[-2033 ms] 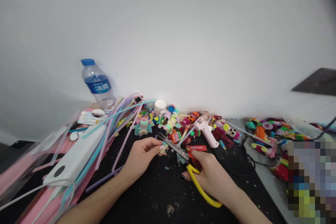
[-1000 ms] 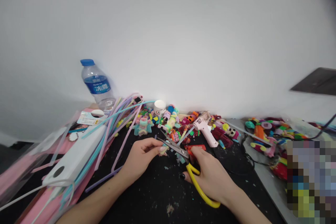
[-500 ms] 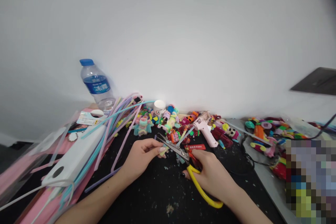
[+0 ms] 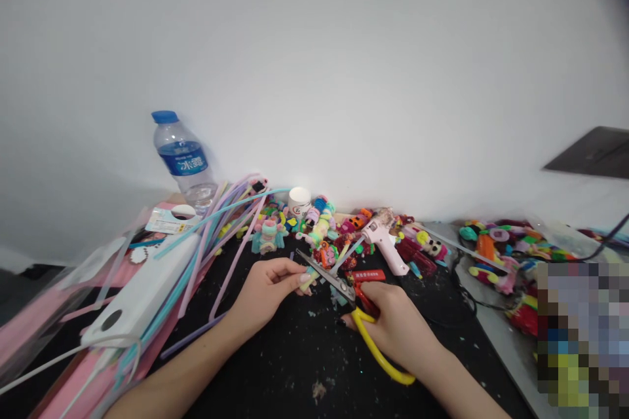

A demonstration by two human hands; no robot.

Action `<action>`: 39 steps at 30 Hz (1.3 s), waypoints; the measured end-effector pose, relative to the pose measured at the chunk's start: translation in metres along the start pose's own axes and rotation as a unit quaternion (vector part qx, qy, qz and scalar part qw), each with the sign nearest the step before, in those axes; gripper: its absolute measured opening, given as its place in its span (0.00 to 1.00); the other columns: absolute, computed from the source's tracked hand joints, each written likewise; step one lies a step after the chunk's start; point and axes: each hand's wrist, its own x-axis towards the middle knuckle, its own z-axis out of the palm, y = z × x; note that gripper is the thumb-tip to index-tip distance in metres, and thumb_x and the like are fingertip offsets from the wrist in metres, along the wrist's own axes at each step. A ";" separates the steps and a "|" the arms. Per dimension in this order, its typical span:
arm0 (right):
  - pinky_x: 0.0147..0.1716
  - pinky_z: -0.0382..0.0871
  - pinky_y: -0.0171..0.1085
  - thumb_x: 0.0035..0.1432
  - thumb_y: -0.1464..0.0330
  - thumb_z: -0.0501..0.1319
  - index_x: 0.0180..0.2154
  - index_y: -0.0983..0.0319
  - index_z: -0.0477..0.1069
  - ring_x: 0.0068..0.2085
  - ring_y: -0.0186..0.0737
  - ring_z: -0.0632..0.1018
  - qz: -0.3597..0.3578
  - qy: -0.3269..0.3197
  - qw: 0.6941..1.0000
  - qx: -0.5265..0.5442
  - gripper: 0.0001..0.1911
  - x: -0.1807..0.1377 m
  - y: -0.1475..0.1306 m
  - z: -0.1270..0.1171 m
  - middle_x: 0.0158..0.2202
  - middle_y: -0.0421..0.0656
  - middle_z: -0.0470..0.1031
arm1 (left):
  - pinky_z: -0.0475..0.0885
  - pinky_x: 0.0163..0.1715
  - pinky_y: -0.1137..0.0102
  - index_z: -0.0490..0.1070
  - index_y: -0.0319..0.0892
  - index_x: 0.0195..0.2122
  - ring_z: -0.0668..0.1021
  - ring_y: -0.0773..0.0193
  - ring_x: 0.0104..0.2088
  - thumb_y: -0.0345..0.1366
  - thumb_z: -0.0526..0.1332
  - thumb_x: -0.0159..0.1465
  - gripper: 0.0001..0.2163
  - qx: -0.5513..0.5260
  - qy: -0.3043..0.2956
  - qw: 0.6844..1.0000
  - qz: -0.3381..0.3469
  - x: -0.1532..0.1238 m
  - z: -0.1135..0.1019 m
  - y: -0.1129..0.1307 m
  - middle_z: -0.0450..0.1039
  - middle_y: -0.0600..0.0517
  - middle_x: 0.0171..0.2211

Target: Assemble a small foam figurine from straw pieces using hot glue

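In the head view my left hand (image 4: pixel 268 288) pinches a small, fuzzy yellow-and-teal pipe cleaner piece (image 4: pixel 309 278) between thumb and fingertips. My right hand (image 4: pixel 393 321) is wrapped round the scissors (image 4: pixel 339 283), which have yellow handles. Their metal blades point up and left, right beside the pipe cleaner piece; whether they touch it I cannot tell. Just behind the blades lies a colourful little fuzzy figure (image 4: pixel 327 254). A red labelled object (image 4: pixel 369 276) shows above my right hand, partly hidden by it.
A pale pink glue gun (image 4: pixel 386 245) rests among several fuzzy figures along the wall. Long pastel pipe cleaners (image 4: pixel 216 226) and a white power strip (image 4: pixel 140 294) lie at left, near a water bottle (image 4: pixel 181 157). A white cup (image 4: pixel 299 201) stands behind. Scraps dot the black mat (image 4: pixel 275 366).
The scissors' blades look closer together, and their yellow handle has shifted slightly. My left hand still pinches the pipe cleaner piece, with more of its teal end showing.
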 end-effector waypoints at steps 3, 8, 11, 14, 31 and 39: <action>0.24 0.53 0.31 0.51 0.62 0.60 0.21 0.60 0.54 0.24 0.33 0.63 0.000 0.003 1.000 0.003 0.17 0.000 -0.001 0.002 0.23 0.37 0.64 | 0.71 0.28 0.72 0.75 0.37 0.26 0.76 0.65 0.24 0.33 0.64 0.54 0.04 -0.009 0.005 1.000 0.001 0.000 0.000 0.000 0.76 0.52 0.21; 0.25 0.57 0.33 0.49 0.63 0.59 0.28 0.59 0.56 0.27 0.36 0.66 0.045 0.039 0.998 0.005 0.12 0.001 -0.003 -0.002 0.28 0.38 0.66 | 0.72 0.29 0.71 0.75 0.38 0.27 0.77 0.64 0.24 0.33 0.65 0.53 0.04 -0.021 0.021 1.000 -0.002 0.000 0.001 -0.001 0.77 0.52 0.21; 0.27 0.59 0.34 0.49 0.62 0.59 0.33 0.59 0.56 0.28 0.37 0.68 0.046 0.039 0.998 0.012 0.13 0.000 -0.004 -0.003 0.32 0.40 0.67 | 0.73 0.29 0.71 0.74 0.38 0.27 0.77 0.64 0.24 0.34 0.65 0.53 0.04 -0.024 0.029 0.999 -0.006 0.000 0.002 -0.001 0.77 0.52 0.21; 0.27 0.59 0.34 0.48 0.62 0.61 0.32 0.59 0.57 0.29 0.38 0.69 0.039 0.016 0.999 0.002 0.14 -0.001 -0.007 -0.003 0.32 0.40 0.68 | 0.73 0.29 0.71 0.75 0.38 0.27 0.77 0.64 0.24 0.34 0.65 0.53 0.04 -0.019 0.026 0.999 -0.001 0.000 0.002 -0.001 0.77 0.52 0.22; 0.23 0.54 0.32 0.48 0.61 0.63 0.24 0.59 0.58 0.24 0.34 0.66 0.017 -0.001 1.000 0.020 0.14 -0.001 -0.005 -0.001 0.25 0.37 0.67 | 0.72 0.28 0.73 0.76 0.38 0.26 0.76 0.65 0.24 0.34 0.64 0.54 0.05 0.008 0.010 1.000 -0.006 0.000 0.000 -0.005 0.77 0.51 0.22; 0.23 0.53 0.32 0.50 0.60 0.61 0.22 0.59 0.57 0.23 0.34 0.65 0.019 0.001 1.000 0.014 0.15 0.001 0.001 0.005 0.22 0.37 0.65 | 0.72 0.28 0.72 0.76 0.38 0.27 0.76 0.65 0.24 0.35 0.65 0.54 0.06 0.010 0.009 1.000 -0.006 0.001 0.000 -0.004 0.77 0.51 0.21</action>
